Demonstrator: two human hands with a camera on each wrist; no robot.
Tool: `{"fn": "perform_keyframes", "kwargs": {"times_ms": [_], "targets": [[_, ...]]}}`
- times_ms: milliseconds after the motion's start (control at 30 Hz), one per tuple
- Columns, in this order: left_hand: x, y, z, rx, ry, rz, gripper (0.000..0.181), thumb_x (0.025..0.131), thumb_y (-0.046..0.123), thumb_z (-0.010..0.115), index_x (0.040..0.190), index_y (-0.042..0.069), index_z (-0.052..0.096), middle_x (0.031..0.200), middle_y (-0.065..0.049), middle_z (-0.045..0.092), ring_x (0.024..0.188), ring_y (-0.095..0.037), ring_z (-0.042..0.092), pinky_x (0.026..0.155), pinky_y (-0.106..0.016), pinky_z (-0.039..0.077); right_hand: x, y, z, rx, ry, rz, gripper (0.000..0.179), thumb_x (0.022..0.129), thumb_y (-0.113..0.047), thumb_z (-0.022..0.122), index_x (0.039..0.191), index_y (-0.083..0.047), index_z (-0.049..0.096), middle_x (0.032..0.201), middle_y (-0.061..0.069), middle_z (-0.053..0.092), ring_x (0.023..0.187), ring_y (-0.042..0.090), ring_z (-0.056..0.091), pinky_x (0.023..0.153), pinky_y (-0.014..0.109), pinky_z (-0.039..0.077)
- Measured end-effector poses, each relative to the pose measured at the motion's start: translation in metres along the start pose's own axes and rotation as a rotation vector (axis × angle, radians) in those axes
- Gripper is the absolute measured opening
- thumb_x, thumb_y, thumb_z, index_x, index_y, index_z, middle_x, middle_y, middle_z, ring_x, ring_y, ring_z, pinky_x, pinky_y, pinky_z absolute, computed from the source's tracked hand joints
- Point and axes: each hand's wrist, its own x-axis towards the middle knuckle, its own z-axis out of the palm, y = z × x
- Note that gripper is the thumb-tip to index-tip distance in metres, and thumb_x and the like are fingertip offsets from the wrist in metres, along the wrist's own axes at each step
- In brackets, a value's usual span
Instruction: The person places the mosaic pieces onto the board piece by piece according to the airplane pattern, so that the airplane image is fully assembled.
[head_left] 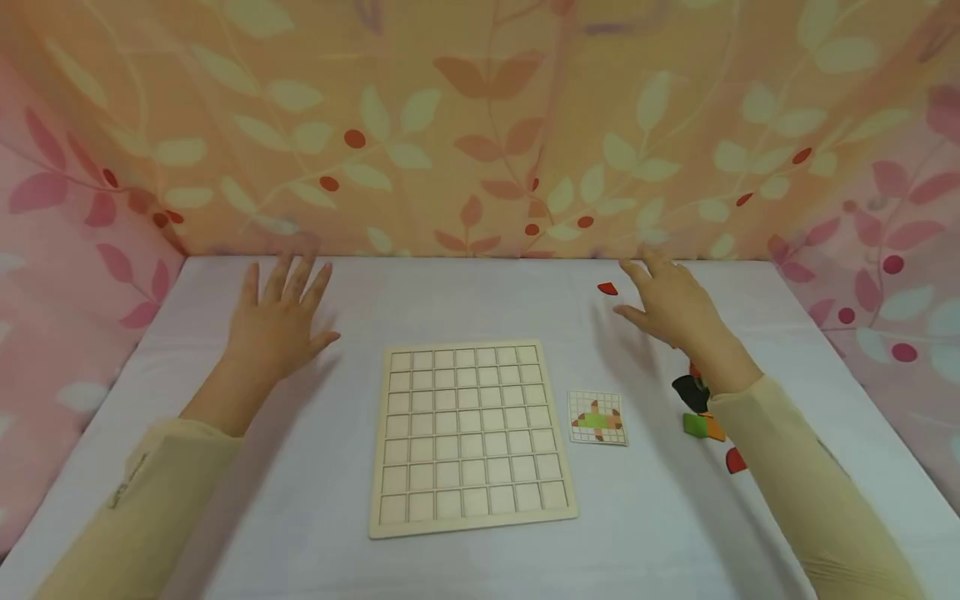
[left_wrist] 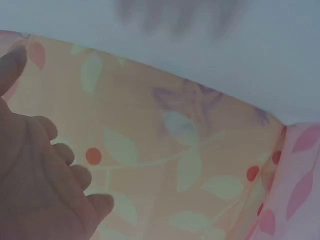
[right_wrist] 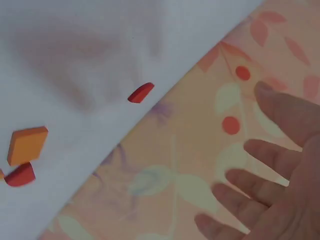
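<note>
Right of the board (head_left: pixel 471 437): card (head_left: pixel 597 417), face up, presumably for easy viewing; farther right, loose pieces (head_left: pixel 694 426), likely for handy reach. Past the board's far corners: left grip (head_left: pixel 273 329) and right grip (head_left: pixel 675 307), loosely spread, holding nothing.

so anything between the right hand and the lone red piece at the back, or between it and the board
Nothing visible: in the head view, only white cloth shows between the right hand and the red piece, and between that piece and the grid board. The picture card lies beside the board, off that line.
</note>
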Motion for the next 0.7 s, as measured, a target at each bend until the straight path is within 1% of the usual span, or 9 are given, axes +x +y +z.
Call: {"fn": "perform_keyframes", "kwargs": {"times_ms": [100, 167, 300, 367, 433, 533, 633, 700], "targets": [[-0.001, 0.007, 0.006, -0.06, -0.039, 0.018, 0.085, 0.092, 0.04, 0.057, 0.149, -0.003, 0.012, 0.155, -0.023, 0.001, 0.141, -0.041, 0.003, 0.108, -0.064, 0.003, 0.011, 0.01, 0.004, 0.135, -0.028, 0.035, 0.054, 0.089, -0.02, 0.067, 0.132, 0.007, 0.047, 0.135, 0.031, 0.042, 0.122, 0.046, 0.041, 0.098, 0.059, 0.036], [-0.004, 0.016, 0.01, -0.097, -0.064, 0.048, 0.084, 0.092, 0.039, 0.058, 0.148, -0.006, 0.014, 0.154, -0.025, 0.005, 0.14, -0.042, 0.008, 0.106, -0.065, 0.009, 0.02, 0.017, 0.009, 0.234, -0.049, 0.058, 0.044, 0.09, -0.013, 0.064, 0.126, 0.009, 0.052, 0.129, 0.03, 0.049, 0.119, 0.045, 0.045, 0.096, 0.057, 0.038], [-0.015, 0.037, 0.02, -0.19, -0.144, 0.12, 0.08, 0.094, 0.039, 0.056, 0.148, -0.006, 0.017, 0.154, -0.026, 0.008, 0.139, -0.043, 0.011, 0.105, -0.066, 0.014, 0.038, 0.028, 0.028, 0.436, -0.069, 0.106, 0.033, 0.091, -0.006, 0.06, 0.118, 0.012, 0.057, 0.118, 0.03, 0.058, 0.108, 0.043, 0.055, 0.092, 0.052, 0.043], [-0.022, 0.047, 0.025, -0.25, -0.182, 0.155, 0.08, 0.093, 0.039, 0.056, 0.148, -0.005, 0.018, 0.154, -0.026, 0.009, 0.139, -0.044, 0.011, 0.105, -0.066, 0.014, 0.045, 0.031, 0.038, 0.517, -0.094, 0.15, 0.033, 0.091, -0.006, 0.058, 0.119, 0.011, 0.057, 0.118, 0.029, 0.058, 0.109, 0.043, 0.055, 0.093, 0.051, 0.043], [-0.027, 0.054, 0.028, -0.314, -0.209, 0.182, 0.081, 0.092, 0.039, 0.058, 0.148, -0.005, 0.019, 0.153, -0.025, 0.01, 0.139, -0.045, 0.011, 0.105, -0.066, 0.015, 0.051, 0.033, 0.046, 0.559, -0.117, 0.189, 0.034, 0.092, -0.007, 0.057, 0.122, 0.01, 0.056, 0.121, 0.029, 0.057, 0.111, 0.042, 0.054, 0.093, 0.051, 0.043], [-0.032, 0.063, 0.031, -0.414, -0.255, 0.219, 0.085, 0.089, 0.038, 0.063, 0.148, -0.005, 0.019, 0.154, -0.025, 0.009, 0.139, -0.045, 0.009, 0.105, -0.066, 0.013, 0.057, 0.035, 0.054, 0.574, -0.147, 0.228, 0.038, 0.09, -0.005, 0.057, 0.126, 0.009, 0.054, 0.125, 0.028, 0.054, 0.113, 0.042, 0.053, 0.096, 0.051, 0.04], [-0.034, 0.068, 0.033, -0.485, -0.304, 0.255, 0.088, 0.087, 0.035, 0.067, 0.148, -0.005, 0.018, 0.154, -0.025, 0.007, 0.139, -0.045, 0.008, 0.106, -0.065, 0.013, 0.063, 0.036, 0.059, 0.541, -0.159, 0.23, 0.04, 0.089, -0.003, 0.058, 0.127, 0.009, 0.053, 0.125, 0.029, 0.054, 0.113, 0.042, 0.053, 0.098, 0.051, 0.038], [-0.034, 0.07, 0.033, -0.521, -0.327, 0.28, 0.088, 0.086, 0.032, 0.068, 0.147, -0.007, 0.018, 0.154, -0.027, 0.005, 0.139, -0.045, 0.008, 0.106, -0.064, 0.014, 0.065, 0.036, 0.06, 0.505, -0.15, 0.218, 0.039, 0.088, -0.001, 0.059, 0.125, 0.009, 0.055, 0.121, 0.029, 0.056, 0.111, 0.041, 0.053, 0.098, 0.05, 0.038]]}}
